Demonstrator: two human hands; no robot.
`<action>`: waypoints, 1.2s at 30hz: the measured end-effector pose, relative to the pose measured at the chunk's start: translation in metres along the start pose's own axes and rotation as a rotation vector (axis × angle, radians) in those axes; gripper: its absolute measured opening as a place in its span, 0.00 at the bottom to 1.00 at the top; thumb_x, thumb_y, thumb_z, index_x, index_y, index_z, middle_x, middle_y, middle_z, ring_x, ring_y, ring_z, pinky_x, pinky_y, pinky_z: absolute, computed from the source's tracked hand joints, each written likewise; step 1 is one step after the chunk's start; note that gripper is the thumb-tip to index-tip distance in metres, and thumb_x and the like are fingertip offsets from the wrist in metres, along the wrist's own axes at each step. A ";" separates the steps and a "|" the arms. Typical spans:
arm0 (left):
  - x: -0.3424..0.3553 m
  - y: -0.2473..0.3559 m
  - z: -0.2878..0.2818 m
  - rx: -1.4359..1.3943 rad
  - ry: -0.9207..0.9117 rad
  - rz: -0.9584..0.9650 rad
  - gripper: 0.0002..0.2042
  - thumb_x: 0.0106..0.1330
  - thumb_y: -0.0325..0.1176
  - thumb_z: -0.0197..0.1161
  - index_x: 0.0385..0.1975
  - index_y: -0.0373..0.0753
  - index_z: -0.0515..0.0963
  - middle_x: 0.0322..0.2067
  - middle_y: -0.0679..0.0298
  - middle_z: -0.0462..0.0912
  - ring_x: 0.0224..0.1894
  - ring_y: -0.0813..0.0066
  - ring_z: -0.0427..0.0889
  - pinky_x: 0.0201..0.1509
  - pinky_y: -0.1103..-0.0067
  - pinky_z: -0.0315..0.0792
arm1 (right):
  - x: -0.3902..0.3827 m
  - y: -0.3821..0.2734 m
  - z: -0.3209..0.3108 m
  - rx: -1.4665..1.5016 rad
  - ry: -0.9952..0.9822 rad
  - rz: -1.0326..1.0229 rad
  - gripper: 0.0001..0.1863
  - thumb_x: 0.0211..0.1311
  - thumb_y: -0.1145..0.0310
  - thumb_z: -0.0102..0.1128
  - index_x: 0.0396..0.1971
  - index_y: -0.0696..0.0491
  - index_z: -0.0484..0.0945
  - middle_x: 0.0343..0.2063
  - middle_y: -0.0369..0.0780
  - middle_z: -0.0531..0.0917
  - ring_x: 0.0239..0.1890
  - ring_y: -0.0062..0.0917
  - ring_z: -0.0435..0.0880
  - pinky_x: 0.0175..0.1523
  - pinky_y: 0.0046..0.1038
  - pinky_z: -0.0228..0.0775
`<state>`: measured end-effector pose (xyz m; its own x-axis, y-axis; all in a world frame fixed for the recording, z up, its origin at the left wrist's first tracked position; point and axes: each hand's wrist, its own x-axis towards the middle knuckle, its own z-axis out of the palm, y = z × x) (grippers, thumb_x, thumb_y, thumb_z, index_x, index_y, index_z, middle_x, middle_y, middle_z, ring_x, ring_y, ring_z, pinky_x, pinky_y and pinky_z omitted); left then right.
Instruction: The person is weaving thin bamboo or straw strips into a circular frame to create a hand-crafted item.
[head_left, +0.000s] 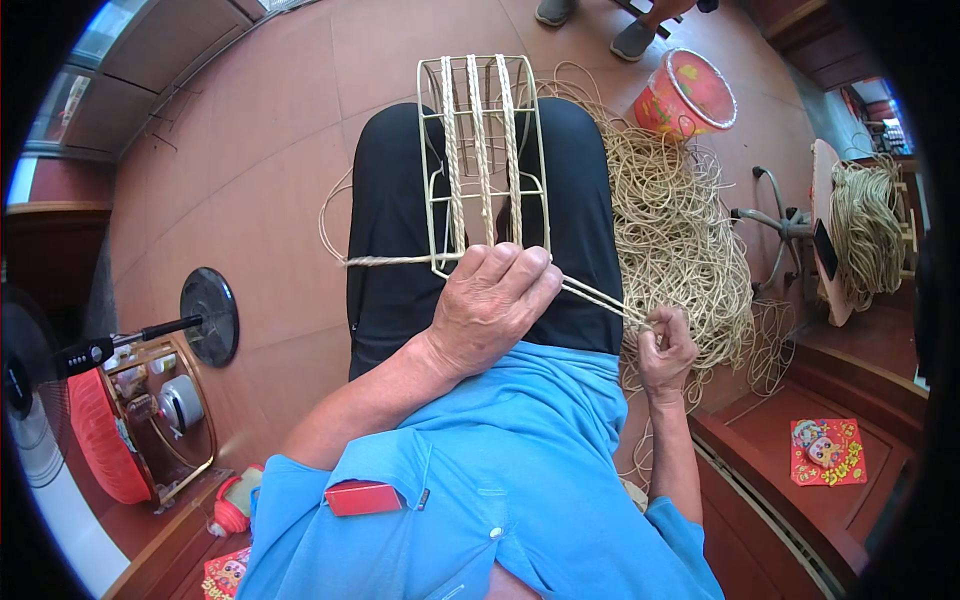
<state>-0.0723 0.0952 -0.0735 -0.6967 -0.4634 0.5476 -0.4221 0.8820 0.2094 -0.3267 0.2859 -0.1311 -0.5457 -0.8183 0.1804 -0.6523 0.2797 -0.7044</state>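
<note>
A wire frame (436, 160), pale and basket-shaped, lies across my lap with three lengths of twisted cord (480, 150) running along it. Its near end is under my left hand (495, 300), whose fingers are curled over the frame's edge and the cord there. Off to the right, my right hand (668, 350) pinches a doubled strand of cord (595, 295) that stretches taut from the frame. Another cord end (385, 261) sticks out on the frame's left side and loops down past my knee. My left fingertips are partly hidden.
A big heap of loose cord (680, 230) covers the floor at my right. Behind it stands a red bucket (690, 95). Farther right, a cord bundle (868, 225) hangs near a swivel chair base (785, 222). A fan's round base (210, 317) is at left. Another person's shoes (633, 40) show at the top.
</note>
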 end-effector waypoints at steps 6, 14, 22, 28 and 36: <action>-0.004 -0.002 0.001 0.008 0.030 0.038 0.12 0.62 0.32 0.71 0.46 0.45 0.86 0.47 0.68 0.82 0.48 0.71 0.82 0.50 0.72 0.75 | -0.006 0.045 -0.021 -0.247 0.051 -0.095 0.13 0.58 0.78 0.67 0.42 0.48 0.84 0.22 0.36 0.82 0.20 0.26 0.81 0.30 0.30 0.72; -0.008 -0.004 0.005 -0.025 0.032 0.029 0.12 0.63 0.32 0.71 0.47 0.44 0.86 0.48 0.67 0.82 0.49 0.70 0.82 0.51 0.71 0.75 | -0.013 0.053 -0.027 -0.054 0.050 0.171 0.10 0.65 0.80 0.66 0.43 0.51 0.83 0.23 0.27 0.79 0.23 0.09 0.72 0.29 0.21 0.58; -0.006 -0.010 0.000 -0.109 0.069 -0.031 0.10 0.65 0.31 0.73 0.44 0.44 0.86 0.44 0.67 0.82 0.46 0.69 0.82 0.51 0.70 0.74 | 0.032 0.013 -0.028 0.854 0.392 0.416 0.04 0.78 0.74 0.68 0.46 0.54 0.81 0.29 0.31 0.84 0.35 0.19 0.85 0.56 0.28 0.83; -0.006 -0.010 0.004 -0.167 0.093 -0.058 0.08 0.66 0.29 0.74 0.42 0.44 0.84 0.43 0.67 0.82 0.44 0.68 0.82 0.51 0.70 0.72 | 0.061 0.008 -0.038 1.508 0.228 0.411 0.10 0.82 0.62 0.69 0.46 0.53 0.82 0.27 0.31 0.80 0.21 0.15 0.72 0.27 0.20 0.67; -0.005 -0.003 0.005 -0.171 0.106 -0.042 0.08 0.65 0.28 0.74 0.42 0.43 0.84 0.43 0.66 0.82 0.45 0.67 0.82 0.51 0.69 0.72 | 0.043 0.058 -0.068 -0.381 0.315 -0.135 0.14 0.77 0.62 0.76 0.32 0.54 0.85 0.22 0.27 0.72 0.22 0.12 0.64 0.27 0.25 0.53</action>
<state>-0.0700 0.0947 -0.0807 -0.6117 -0.4966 0.6158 -0.3387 0.8679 0.3634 -0.4238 0.3008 -0.1176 -0.5373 -0.6851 0.4919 -0.8412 0.3933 -0.3712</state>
